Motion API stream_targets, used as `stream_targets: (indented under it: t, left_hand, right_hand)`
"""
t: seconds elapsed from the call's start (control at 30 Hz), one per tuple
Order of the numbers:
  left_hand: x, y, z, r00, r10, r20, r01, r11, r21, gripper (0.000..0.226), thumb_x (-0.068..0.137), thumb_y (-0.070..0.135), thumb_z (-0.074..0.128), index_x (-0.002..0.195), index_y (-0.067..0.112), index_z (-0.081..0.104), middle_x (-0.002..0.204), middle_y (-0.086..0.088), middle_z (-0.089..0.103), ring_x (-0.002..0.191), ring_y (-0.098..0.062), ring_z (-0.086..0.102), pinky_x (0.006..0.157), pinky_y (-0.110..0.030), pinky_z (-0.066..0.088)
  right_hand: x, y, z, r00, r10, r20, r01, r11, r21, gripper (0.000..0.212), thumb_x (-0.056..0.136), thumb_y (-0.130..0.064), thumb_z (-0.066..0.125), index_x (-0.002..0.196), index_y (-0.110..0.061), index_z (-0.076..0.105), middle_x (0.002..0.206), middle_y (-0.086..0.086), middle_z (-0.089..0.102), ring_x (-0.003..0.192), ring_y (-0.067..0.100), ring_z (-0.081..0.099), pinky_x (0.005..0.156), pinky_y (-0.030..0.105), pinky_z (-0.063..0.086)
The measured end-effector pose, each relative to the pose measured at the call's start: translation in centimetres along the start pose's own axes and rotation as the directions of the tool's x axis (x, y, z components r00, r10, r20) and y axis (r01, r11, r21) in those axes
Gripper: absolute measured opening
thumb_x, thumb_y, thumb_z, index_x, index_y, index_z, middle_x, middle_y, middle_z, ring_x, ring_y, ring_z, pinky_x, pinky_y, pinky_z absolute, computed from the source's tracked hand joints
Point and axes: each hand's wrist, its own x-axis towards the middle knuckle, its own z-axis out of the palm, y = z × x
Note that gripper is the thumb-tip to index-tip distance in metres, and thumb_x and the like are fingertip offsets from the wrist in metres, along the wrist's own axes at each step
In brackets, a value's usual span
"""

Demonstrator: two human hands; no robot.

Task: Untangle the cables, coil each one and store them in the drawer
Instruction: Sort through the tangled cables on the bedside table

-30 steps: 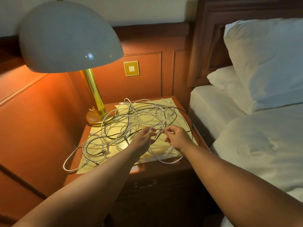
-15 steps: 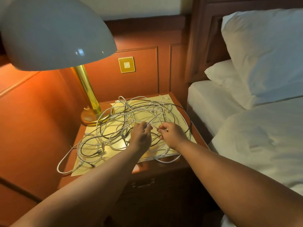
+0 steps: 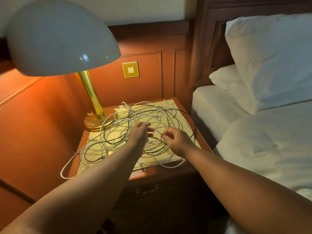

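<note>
Untangling had barely begun: the cables [image 3: 135, 132] lay knotted across the desk [image 3: 168, 173], the drawer [image 3: 148, 191] below shut. The left hand [image 3: 139, 134] and right hand [image 3: 177, 141] each pinched a white strand. Next, free one cable end, I judged.

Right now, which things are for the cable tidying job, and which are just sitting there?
For the job:
- tangled heap of white and black cables
- dark wooden drawer with metal handle, shut
- left hand and right hand, pinching white strands

Just there:
- brass lamp with white dome shade
- yellow paper sheet
- white pillows
- gold wall switch
</note>
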Motion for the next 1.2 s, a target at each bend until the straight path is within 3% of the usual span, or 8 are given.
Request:
stream_targets:
  t: [0.13,0.23,0.43,0.57,0.7,0.9,1.07,1.2]
  left_hand:
    - [-1.7,1.4,-0.7,0.987,-0.143,0.077,0.137,0.988,0.076,0.018,0.101,0.025,0.055,0.109,0.011,0.062,0.105,-0.01,0.069,0.091,-0.023,0.065,0.077,-0.035,0.045]
    - [-3.4,2.3,-1.3,0.99,-0.123,0.067,0.122,0.992,0.008,0.015,0.098,0.015,0.061,0.11,0.008,0.066,0.104,-0.01,0.071,0.088,-0.022,0.066,0.073,-0.032,0.042]
    - [-6.7,3.0,-2.3,0.996,0.092,-0.013,-0.091,0.995,0.048,0.026,0.09,0.006,0.069,0.114,0.01,0.06,0.104,-0.013,0.07,0.08,-0.018,0.065,0.056,-0.02,0.043]
    - [-8.2,2.9,-3.5,0.975,0.209,0.071,-0.218,0.961,0.168,0.02,0.089,0.007,0.07,0.108,0.006,0.064,0.099,-0.014,0.068,0.085,-0.024,0.066,0.067,-0.028,0.053]
    - [-9.0,2.7,-4.4,0.937,0.296,0.186,-0.34,0.893,0.294,0.007,0.09,0.009,0.069,0.095,0.012,0.066,0.09,-0.008,0.069,0.08,-0.019,0.065,0.068,-0.026,0.053]
    - [-8.1,2.6,-5.4,0.94,0.248,0.234,-0.317,0.89,0.328,0.01,0.095,0.018,0.064,0.099,0.009,0.065,0.092,-0.009,0.07,0.084,-0.021,0.067,0.072,-0.031,0.057]
    - [-4.7,2.3,-6.0,0.851,0.507,-0.14,-0.369,0.766,0.527,0.06,0.085,0.02,0.077,0.134,0.02,0.043,0.12,-0.007,0.055,0.091,-0.023,0.061,0.061,-0.029,0.053]
    - [-2.3,2.9,-6.3,0.909,0.412,-0.06,-0.263,0.68,0.684,0.076,0.084,0.03,0.078,0.147,0.036,0.035,0.141,-0.008,0.033,0.121,-0.026,0.046,0.088,-0.03,0.05]
  right_hand:
    - [-1.5,-1.8,-0.8,0.991,-0.135,0.018,0.136,0.989,-0.054,0.014,0.099,-0.018,0.054,0.104,-0.014,0.066,0.096,0.005,0.067,0.091,0.019,0.063,0.083,0.04,0.055]
    - [-2.4,-3.8,-0.8,0.998,0.045,0.034,-0.05,0.982,0.18,0.018,0.102,-0.016,0.046,0.105,-0.01,0.063,0.093,0.011,0.064,0.087,0.022,0.06,0.086,0.043,0.053]
    - [-3.9,-7.0,-0.2,0.837,0.465,0.289,-0.526,0.532,0.663,0.037,0.098,-0.036,0.041,0.106,-0.005,0.06,0.06,-0.001,0.041,0.06,0.013,0.038,0.067,0.033,0.038]
    - [-4.0,-8.3,0.2,0.804,0.495,0.33,-0.582,0.538,0.61,0.069,0.092,-0.073,0.034,0.109,-0.012,0.063,0.074,0.003,0.048,0.071,0.016,0.041,0.072,0.034,0.037]
    - [-3.4,-9.2,1.2,0.853,0.511,0.105,-0.479,0.687,0.546,0.048,0.096,-0.055,0.047,0.113,-0.013,0.063,0.091,0.006,0.056,0.079,0.018,0.049,0.071,0.032,0.043]
    - [-2.9,-9.1,1.4,0.975,0.082,-0.208,-0.07,0.995,0.065,0.019,0.102,-0.024,0.047,0.101,-0.011,0.061,0.089,0.004,0.063,0.077,0.018,0.057,0.066,0.033,0.049]
    - [-3.2,-7.6,1.0,0.924,-0.294,-0.244,0.268,0.954,-0.133,0.02,0.095,-0.017,0.053,0.075,-0.015,0.056,0.064,-0.002,0.054,0.061,0.016,0.055,0.061,0.034,0.051]
    - [-3.5,-7.2,1.0,0.808,-0.496,-0.319,0.459,0.868,-0.188,0.021,0.089,-0.013,0.05,0.071,-0.004,0.048,0.065,0.007,0.047,0.063,0.022,0.047,0.058,0.043,0.051]
